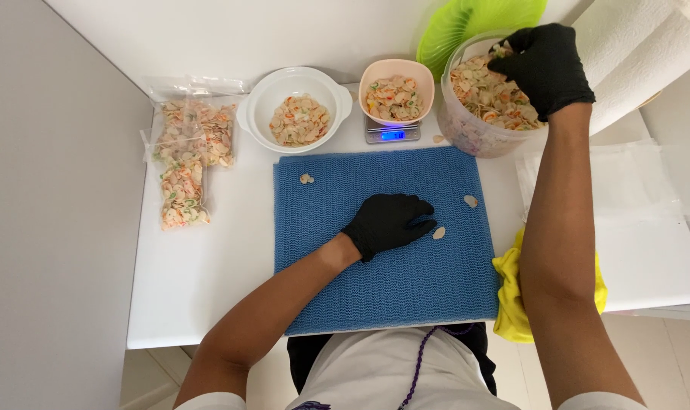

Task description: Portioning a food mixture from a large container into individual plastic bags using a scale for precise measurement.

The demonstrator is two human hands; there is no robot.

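Your right hand [544, 67], in a black glove, reaches into the clear plastic tub [474, 129] of shell-shaped dry pasta [489, 95] at the table's far right, fingers bunched on what seems to be a few pieces, though the glove hides the pinch itself. Your left hand [389, 222] rests flat on the blue mat [390, 288], fingers loosely spread, just beside a stray pasta piece [439, 233]. The pieces look light, stiff and brittle, best pinched gently by their edges; the tub's base sits behind its own contents.
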